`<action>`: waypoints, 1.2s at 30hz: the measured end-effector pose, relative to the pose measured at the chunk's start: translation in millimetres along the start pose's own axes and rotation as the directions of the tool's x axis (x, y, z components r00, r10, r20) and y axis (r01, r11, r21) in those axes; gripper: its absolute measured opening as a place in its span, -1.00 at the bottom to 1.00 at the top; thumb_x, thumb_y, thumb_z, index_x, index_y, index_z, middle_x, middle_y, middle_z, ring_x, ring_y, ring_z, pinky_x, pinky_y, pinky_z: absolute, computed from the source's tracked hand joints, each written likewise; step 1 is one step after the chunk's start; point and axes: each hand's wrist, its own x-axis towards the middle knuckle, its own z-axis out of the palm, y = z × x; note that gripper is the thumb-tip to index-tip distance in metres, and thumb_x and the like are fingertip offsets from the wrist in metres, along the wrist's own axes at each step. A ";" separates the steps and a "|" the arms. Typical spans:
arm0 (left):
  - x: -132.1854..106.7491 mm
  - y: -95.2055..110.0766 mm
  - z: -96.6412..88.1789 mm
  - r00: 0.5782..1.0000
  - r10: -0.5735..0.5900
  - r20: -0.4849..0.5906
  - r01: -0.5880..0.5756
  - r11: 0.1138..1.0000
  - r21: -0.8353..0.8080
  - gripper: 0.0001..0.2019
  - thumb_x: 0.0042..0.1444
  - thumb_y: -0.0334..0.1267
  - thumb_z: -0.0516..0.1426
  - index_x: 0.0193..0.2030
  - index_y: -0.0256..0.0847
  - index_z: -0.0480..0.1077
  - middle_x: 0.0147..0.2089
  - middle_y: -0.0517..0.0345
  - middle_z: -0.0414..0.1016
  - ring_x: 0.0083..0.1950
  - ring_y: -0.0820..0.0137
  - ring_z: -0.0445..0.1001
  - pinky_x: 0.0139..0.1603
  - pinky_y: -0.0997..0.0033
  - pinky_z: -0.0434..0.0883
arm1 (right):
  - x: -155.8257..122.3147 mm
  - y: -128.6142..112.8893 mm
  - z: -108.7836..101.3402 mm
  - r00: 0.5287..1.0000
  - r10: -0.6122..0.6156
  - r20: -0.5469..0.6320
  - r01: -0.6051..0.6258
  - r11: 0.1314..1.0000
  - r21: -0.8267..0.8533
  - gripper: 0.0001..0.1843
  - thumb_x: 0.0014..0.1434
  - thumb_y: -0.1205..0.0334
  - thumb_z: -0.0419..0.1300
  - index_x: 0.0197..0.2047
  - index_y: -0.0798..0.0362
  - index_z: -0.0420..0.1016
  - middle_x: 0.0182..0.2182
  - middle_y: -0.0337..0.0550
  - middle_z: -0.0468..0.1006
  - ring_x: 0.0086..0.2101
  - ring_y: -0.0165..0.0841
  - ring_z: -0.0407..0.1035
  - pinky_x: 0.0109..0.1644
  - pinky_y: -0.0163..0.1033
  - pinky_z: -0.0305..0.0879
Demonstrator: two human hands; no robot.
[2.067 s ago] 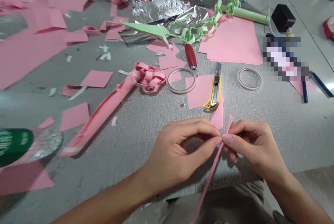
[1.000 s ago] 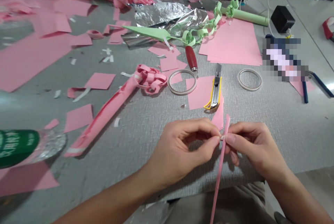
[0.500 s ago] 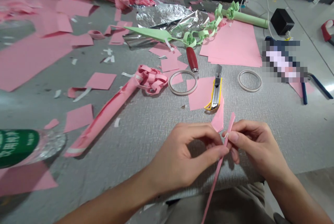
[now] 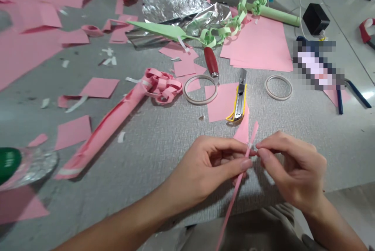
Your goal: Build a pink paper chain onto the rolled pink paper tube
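Past your right hand (image 4: 295,169), bare tabletop (image 4: 340,137) lets you through as far as the navy handles (image 4: 340,100). Ahead, the utility knife (image 4: 240,100) blocks you, blade pointing away, between two tape rolls (image 4: 279,98). Below, the pink paper strip (image 4: 233,198) hangs in the way. A gap separates your left hand (image 4: 205,169) from the slanting pink paper tube (image 4: 108,128).

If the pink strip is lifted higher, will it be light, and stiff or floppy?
The strip is probably light, being so narrow. It may hold fairly straight, as the length below the left hand shows no clear sag; its papery look suggests easy creasing.
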 end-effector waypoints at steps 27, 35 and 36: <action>-0.4 0.2 2.6 1.000 0.014 -0.027 -0.012 0.997 0.074 -0.95 0.13 -0.35 0.34 -0.35 -0.22 0.67 -0.52 0.25 0.48 -0.50 0.52 0.33 -0.47 0.60 0.31 | 2.1 -0.6 7.5 0.996 0.086 0.017 -0.087 0.993 0.085 -0.83 0.26 0.47 0.31 -0.29 0.01 0.65 -0.44 -0.26 0.68 -0.48 -0.42 0.52 -0.39 -0.32 0.48; -0.1 1.8 0.2 0.997 -0.076 -0.020 0.077 0.996 0.044 -0.91 0.13 -0.29 0.38 -0.27 -0.25 0.72 -0.47 0.21 0.53 -0.45 0.51 0.39 -0.43 0.60 0.35 | 1.8 2.0 6.8 0.985 -0.168 0.034 0.170 0.983 -0.073 -0.82 0.30 0.55 0.25 -0.23 0.11 0.61 -0.43 -0.20 0.65 -0.44 -0.44 0.52 -0.33 -0.32 0.45; -0.3 1.8 0.1 0.997 -0.067 -0.026 0.069 0.996 0.064 -0.91 0.14 -0.28 0.38 -0.27 -0.24 0.73 -0.48 0.21 0.52 -0.45 0.51 0.38 -0.44 0.60 0.34 | 2.1 2.1 7.6 0.984 -0.177 0.036 0.180 0.979 -0.094 -0.82 0.30 0.55 0.24 -0.24 0.11 0.61 -0.43 -0.19 0.66 -0.44 -0.43 0.52 -0.32 -0.32 0.45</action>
